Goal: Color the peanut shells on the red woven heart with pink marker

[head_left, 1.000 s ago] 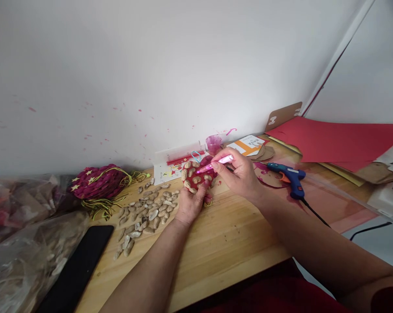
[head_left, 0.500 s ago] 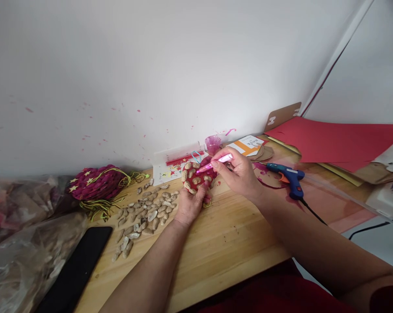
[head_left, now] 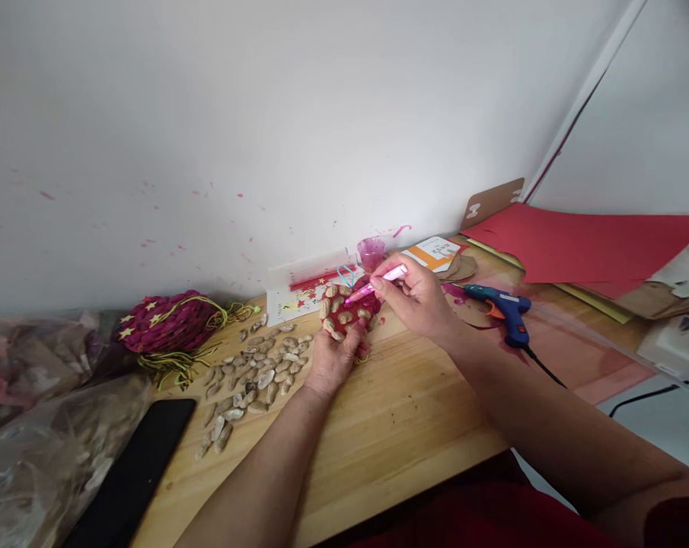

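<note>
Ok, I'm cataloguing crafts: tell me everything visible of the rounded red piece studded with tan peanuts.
The rounded red piece has whole tan peanuts spaced over its red face and along its edge. It is tilted, face toward the camera, its lower part gripped by the bare left hand, thumb in front. The slim pink-and-white pen in the bare right hand points at it; whether the tip touches is unclear.

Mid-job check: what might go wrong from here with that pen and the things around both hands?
The pen in the right hand could slip and mark a peanut, since its tip is in among those on the red peanut-covered piece.
The left hand might scatter the loose peanuts beside it.
The right forearm may brush the glue gun nearby; whether that is hot, I can't tell.
</note>
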Motion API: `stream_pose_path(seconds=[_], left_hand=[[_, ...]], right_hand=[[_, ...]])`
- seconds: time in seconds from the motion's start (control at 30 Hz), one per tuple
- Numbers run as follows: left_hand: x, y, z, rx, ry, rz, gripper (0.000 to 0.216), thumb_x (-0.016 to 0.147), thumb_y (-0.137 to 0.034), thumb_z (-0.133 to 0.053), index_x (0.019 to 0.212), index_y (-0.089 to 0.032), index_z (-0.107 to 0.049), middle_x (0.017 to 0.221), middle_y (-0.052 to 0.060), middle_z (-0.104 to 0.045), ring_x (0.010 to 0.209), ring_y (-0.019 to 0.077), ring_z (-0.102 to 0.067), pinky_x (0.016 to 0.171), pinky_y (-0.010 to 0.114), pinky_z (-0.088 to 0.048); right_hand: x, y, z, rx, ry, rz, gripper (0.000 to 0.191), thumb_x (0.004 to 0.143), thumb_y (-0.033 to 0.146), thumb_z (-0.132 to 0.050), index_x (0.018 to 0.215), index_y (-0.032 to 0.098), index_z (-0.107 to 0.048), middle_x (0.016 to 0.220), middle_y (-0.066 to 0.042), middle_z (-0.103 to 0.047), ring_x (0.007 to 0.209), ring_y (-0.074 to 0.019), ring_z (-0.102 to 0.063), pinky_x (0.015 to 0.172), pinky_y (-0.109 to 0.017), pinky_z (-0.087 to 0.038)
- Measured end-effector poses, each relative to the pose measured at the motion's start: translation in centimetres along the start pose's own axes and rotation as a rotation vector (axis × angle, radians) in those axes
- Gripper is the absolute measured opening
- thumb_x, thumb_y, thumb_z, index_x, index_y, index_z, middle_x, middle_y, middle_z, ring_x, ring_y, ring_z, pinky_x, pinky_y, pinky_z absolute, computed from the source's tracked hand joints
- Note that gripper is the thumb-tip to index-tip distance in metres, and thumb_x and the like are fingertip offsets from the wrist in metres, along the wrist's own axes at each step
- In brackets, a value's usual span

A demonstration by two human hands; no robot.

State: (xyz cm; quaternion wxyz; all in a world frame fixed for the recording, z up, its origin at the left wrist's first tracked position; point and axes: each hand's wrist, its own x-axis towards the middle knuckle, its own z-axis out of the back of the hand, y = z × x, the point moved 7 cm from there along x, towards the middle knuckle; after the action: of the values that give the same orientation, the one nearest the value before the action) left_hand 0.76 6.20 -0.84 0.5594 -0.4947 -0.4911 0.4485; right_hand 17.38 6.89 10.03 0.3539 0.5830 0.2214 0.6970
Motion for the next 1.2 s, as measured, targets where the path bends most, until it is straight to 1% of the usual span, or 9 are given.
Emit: stream_pose_path(seconds=[0.1,0.2,0.33,0.4,0.63,0.8,0.9,1.03,1.2], left_hand=[[0.1,0.0,0.0,-0.023,-0.006,-0.007,0.038,0.088,-0.059,-0.074,0.084,-0.022,-0.066,0.063,0.004,-0.068,0.049,0.0164,-0.059,0.050,0.028,-0.050],[0.2,0.1,0.0,-0.048,-0.007,-0.012,0.038,0.087,-0.060,-0.075,0.087,-0.022,-0.066,0.064,0.003,-0.067,0.049,0.0166,-0.059,0.049,0.029,-0.051],[0.1,0.3,-0.1,-0.067,0.006,0.022,0.040,0.085,-0.060,-0.077,0.088,-0.022,-0.066,0.062,0.003,-0.067,0.048,0.0166,-0.060,0.048,0.028,-0.051],[0.1,0.4,-0.1,-0.087,0.009,0.037,0.041,0.083,-0.059,-0.079,0.090,-0.022,-0.066,0.063,0.003,-0.067,0.048,0.0167,-0.061,0.047,0.028,-0.051],[0.2,0.4,-0.2,-0.164,-0.018,0.059,0.048,0.079,-0.058,-0.083,0.102,-0.021,-0.063,0.072,0.003,-0.070,0.049,0.0171,-0.063,0.045,0.029,-0.054],[0.2,0.0,-0.1,-0.194,-0.052,0.073,0.051,0.076,-0.057,-0.085,0.103,-0.019,-0.063,0.073,0.004,-0.070,0.048,0.0174,-0.064,0.044,0.030,-0.055],[0.2,-0.1,0.0,-0.197,-0.065,0.067,0.050,0.076,-0.056,-0.086,0.102,-0.019,-0.064,0.075,0.005,-0.071,0.047,0.0172,-0.064,0.043,0.030,-0.055],[0.2,0.3,-0.1,-0.212,-0.035,0.059,0.047,0.078,-0.054,-0.086,0.103,-0.019,-0.066,0.076,0.005,-0.072,0.048,0.0168,-0.065,0.044,0.029,-0.055],[0.2,0.3,-0.1,-0.190,-0.011,0.044,0.042,0.081,-0.053,-0.084,0.099,-0.019,-0.066,0.072,0.004,-0.071,0.048,0.0168,-0.065,0.044,0.027,-0.055]], right_hand=[[0.2,-0.3,0.6,-0.047,-0.022,-0.006,0.014,0.097,0.035,-0.068,0.093,0.023,-0.063,0.078,0.001,-0.069,0.070,-0.0158,-0.062,0.064,-0.030,-0.047],[0.3,-0.3,0.8,-0.021,-0.029,0.008,0.014,0.098,0.037,-0.067,0.095,0.023,-0.063,0.081,0.001,-0.069,0.073,-0.0162,-0.063,0.066,-0.030,-0.046],[0.0,0.2,0.0,0.048,0.044,0.030,0.013,0.099,0.036,-0.066,0.105,0.024,-0.065,0.095,-0.002,-0.071,0.080,-0.0162,-0.064,0.070,-0.030,-0.049],[-0.1,0.6,-0.3,0.068,0.082,0.033,0.012,0.099,0.035,-0.066,0.104,0.023,-0.066,0.097,-0.002,-0.071,0.081,-0.0161,-0.064,0.071,-0.030,-0.049],[0.0,0.5,-0.2,0.079,0.137,-0.044,0.024,0.099,0.046,-0.067,0.099,0.022,-0.065,0.085,0.000,-0.065,0.071,-0.0141,-0.056,0.063,-0.028,-0.042],[0.2,-0.1,0.4,0.018,0.122,-0.076,0.017,0.100,0.040,-0.066,0.100,0.023,-0.064,0.078,0.001,-0.063,0.067,-0.0141,-0.052,0.060,-0.028,-0.038],[0.3,-0.2,0.5,0.019,0.110,-0.090,0.015,0.099,0.038,-0.066,0.099,0.023,-0.064,0.080,0.001,-0.066,0.069,-0.0146,-0.055,0.062,-0.028,-0.040],[0.3,0.0,0.2,0.062,0.072,-0.092,0.019,0.099,0.042,-0.065,0.096,0.023,-0.062,0.078,0.000,-0.068,0.068,-0.0158,-0.059,0.064,-0.029,-0.044],[0.0,0.0,-0.6,0.114,0.046,-0.075,0.024,0.096,0.048,-0.070,0.096,0.024,-0.064,0.086,-0.003,-0.072,0.078,-0.0201,-0.069,0.070,-0.033,-0.052]])
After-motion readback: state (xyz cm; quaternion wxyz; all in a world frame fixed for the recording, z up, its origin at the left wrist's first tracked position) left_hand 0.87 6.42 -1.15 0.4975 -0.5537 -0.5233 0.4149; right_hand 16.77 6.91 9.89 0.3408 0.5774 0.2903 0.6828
